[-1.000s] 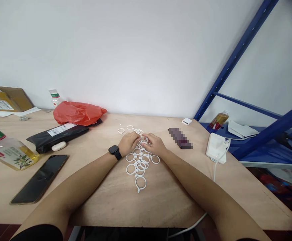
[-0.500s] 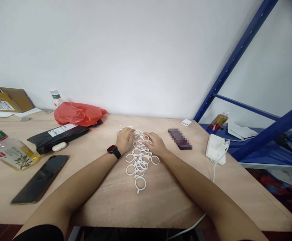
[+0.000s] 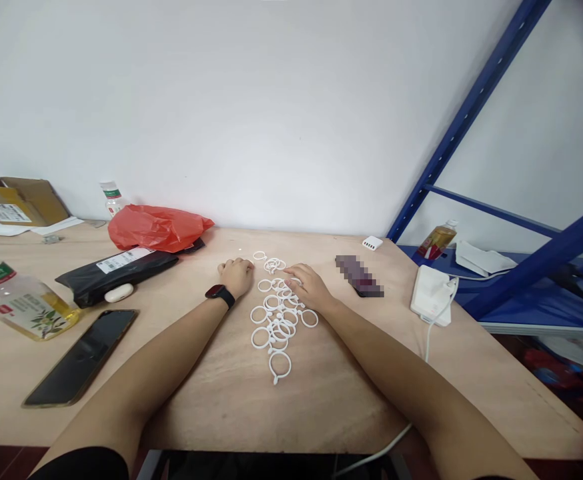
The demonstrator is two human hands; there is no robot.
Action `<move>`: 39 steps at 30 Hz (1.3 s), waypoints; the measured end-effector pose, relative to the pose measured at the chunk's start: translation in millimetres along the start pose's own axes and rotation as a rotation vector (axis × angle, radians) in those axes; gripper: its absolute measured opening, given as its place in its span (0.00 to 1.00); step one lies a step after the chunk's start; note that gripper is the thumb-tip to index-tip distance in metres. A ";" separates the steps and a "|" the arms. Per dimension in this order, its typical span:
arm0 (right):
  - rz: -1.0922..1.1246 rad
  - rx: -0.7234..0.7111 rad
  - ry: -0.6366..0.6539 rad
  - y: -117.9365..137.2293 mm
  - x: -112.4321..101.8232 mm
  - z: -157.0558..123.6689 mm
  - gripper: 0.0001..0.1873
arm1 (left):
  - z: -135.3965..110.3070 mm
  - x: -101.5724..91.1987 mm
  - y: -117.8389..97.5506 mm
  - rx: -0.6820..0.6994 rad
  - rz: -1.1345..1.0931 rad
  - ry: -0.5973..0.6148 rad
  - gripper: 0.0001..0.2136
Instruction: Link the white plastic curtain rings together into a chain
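Note:
White plastic rings with small eyelets, like curtain rings, lie in a loose overlapping strip on the wooden table. My left hand rests palm down to the left of the strip's far end. Its fingers are curled toward the tabletop, and anything under them is hidden. Over the right side of the rings lies my right hand, its fingers stretched out and a little apart; its fingertips are at the rings, covering part of some. A single ring lies apart near the left fingertips.
To the left are a phone, an oil bottle, a black parcel, a white earbud case and a red bag. A second phone and a white charger with a cable lie right, beside a blue rack.
My left hand has moved left, away from the rings, uncovering several at the far end. My right hand has stayed nearly in place, and the near rings look unchanged.

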State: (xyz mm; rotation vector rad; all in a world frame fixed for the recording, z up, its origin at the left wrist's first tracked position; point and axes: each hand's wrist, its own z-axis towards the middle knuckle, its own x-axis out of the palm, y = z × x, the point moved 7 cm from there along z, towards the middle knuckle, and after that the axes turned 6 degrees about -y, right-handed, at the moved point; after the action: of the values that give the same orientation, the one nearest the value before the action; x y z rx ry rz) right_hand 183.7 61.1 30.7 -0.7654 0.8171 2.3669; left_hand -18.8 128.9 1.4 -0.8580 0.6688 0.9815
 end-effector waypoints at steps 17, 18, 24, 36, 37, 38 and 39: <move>-0.028 -0.086 -0.062 8.8 -1.2 -2.7 0.18 | -33.6 -34.8 -87.8 0.630 -0.584 -0.097 0.09; -0.028 -0.092 -0.052 9.1 -0.3 -2.5 0.15 | -33.7 -35.7 -87.2 0.626 -0.586 -0.111 0.09; -0.026 -0.102 -0.049 12.8 -2.7 -0.7 0.12 | -25.0 -38.8 -69.4 0.466 -0.580 -0.220 0.09; -0.028 -0.090 -0.057 12.0 -3.2 -1.2 0.11 | -29.5 -42.7 -74.6 0.564 -0.508 -0.292 0.10; -0.029 -0.091 -0.056 11.9 -3.0 -1.4 0.11 | -29.5 -43.1 -74.6 0.567 -0.505 -0.298 0.09; -0.030 -0.093 -0.057 11.8 -2.9 -1.6 0.11 | -29.5 -43.3 -74.6 0.568 -0.501 -0.300 0.09; -0.031 -0.095 -0.057 11.7 -2.8 -1.8 0.11 | -29.4 -43.3 -74.8 0.569 -0.497 -0.296 0.08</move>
State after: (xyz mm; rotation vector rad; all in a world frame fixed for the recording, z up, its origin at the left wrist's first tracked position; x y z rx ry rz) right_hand 179.0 51.0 35.8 -0.7391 0.6692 2.4025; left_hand 28.0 63.4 44.5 -0.3335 0.4135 0.4155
